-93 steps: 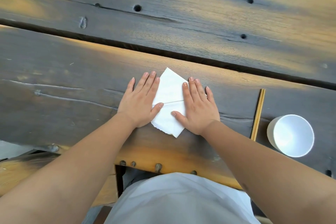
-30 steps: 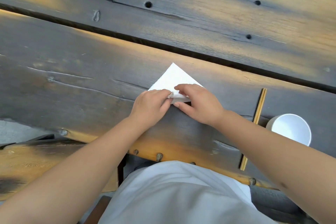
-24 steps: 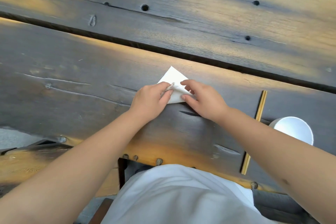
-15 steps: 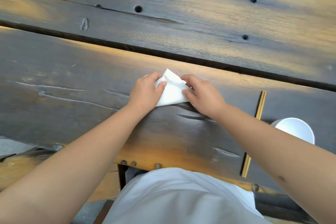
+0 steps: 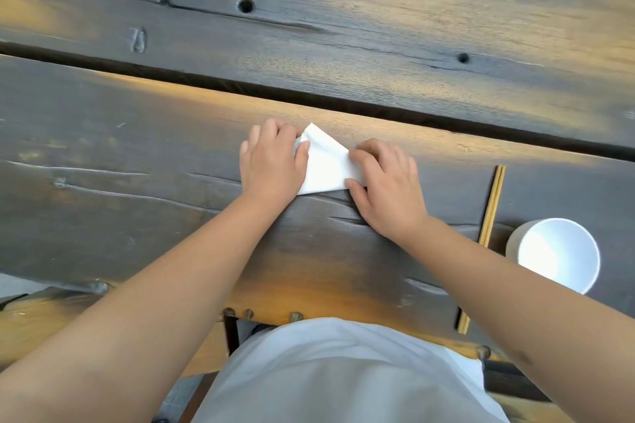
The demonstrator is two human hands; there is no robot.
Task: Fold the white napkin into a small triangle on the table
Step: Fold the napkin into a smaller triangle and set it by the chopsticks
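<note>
The white napkin [image 5: 324,165] lies on the dark wooden table [image 5: 137,154] as a small triangle with its tip pointing away from me. My left hand [image 5: 271,161] covers its left side, fingers curled over the left edge and the thumb on top of the paper. My right hand [image 5: 388,182] holds the right corner, with the curled index finger along the right edge and the thumb at the near edge. Both side corners of the napkin are hidden under my hands.
A pair of wooden chopsticks [image 5: 491,209] lies to the right, pointing away from me. A white cup [image 5: 556,254] stands beside them near the table's front edge. A dark gap [image 5: 343,103] between planks runs just beyond the napkin.
The napkin went from a flat diamond under both palms to a larger triangle, then to this smaller one. Both hands have closed in on its two sides.
</note>
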